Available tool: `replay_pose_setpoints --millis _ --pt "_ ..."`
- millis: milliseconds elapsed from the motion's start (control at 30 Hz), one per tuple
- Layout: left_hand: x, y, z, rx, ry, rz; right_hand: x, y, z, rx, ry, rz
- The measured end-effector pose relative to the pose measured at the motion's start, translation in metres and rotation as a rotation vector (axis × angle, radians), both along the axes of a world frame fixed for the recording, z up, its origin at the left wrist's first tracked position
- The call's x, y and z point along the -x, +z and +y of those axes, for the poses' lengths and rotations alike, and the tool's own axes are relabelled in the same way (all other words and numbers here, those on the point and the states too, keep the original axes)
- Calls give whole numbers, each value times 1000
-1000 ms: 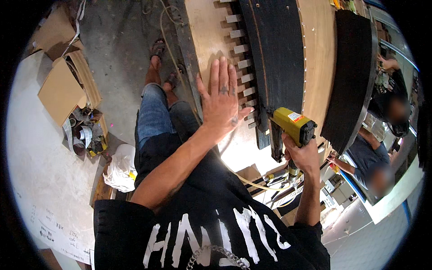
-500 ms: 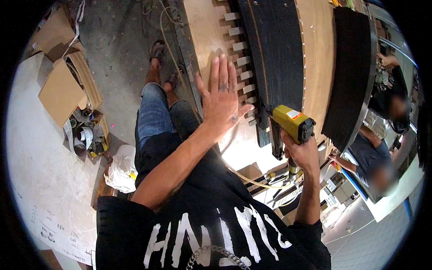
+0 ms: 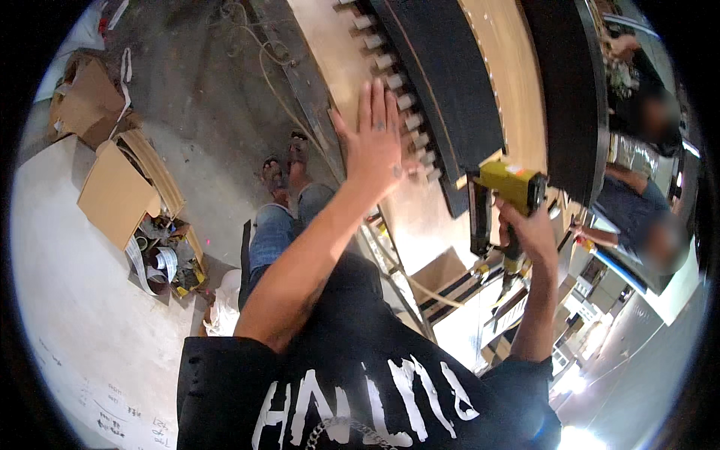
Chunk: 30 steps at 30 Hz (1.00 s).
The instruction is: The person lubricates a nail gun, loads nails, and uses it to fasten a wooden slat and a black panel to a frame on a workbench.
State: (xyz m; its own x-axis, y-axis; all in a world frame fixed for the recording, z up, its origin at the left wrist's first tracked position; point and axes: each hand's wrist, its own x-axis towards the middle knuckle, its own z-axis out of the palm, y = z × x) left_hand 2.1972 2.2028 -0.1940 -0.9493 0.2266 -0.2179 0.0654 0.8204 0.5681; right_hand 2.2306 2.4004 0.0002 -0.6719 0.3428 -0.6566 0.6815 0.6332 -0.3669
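My left hand lies flat with fingers stretched on a pale wooden board, its thumb side by a row of short pale wood blocks. Those blocks stick out from under the left edge of a long black panel. In my right hand is a yellow and black nail gun, gripped by its handle. The gun's black nose and magazine are close to the near end of the black panel; whether they touch it I cannot tell.
A second, curved black panel stands to the right, beyond a wooden strip. Two other people work at the far right. Cardboard boxes with scraps stand on the left. A thin hose runs along the floor.
The nail gun has moved right, from the black panel's left edge to its near end. My left hand stays flat by the blocks. The whole view has shifted and turned slightly.
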Motion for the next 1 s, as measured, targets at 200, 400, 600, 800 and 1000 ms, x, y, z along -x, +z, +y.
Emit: replay_pose_setpoints --millis 200,400,600,800,1000 --pt "-12 -9 -9 29 -29 152 5 -6 -4 -22 120 -6" --pt "-17 -6 -6 93 -9 209 8 -25 7 4 186 24" --pt "-18 -14 -6 97 18 233 3 -34 11 14 236 44" --pt "-18 -18 -3 44 62 289 6 -36 13 27 262 82" --pt "-18 -17 -2 80 73 269 8 -33 10 52 242 68"
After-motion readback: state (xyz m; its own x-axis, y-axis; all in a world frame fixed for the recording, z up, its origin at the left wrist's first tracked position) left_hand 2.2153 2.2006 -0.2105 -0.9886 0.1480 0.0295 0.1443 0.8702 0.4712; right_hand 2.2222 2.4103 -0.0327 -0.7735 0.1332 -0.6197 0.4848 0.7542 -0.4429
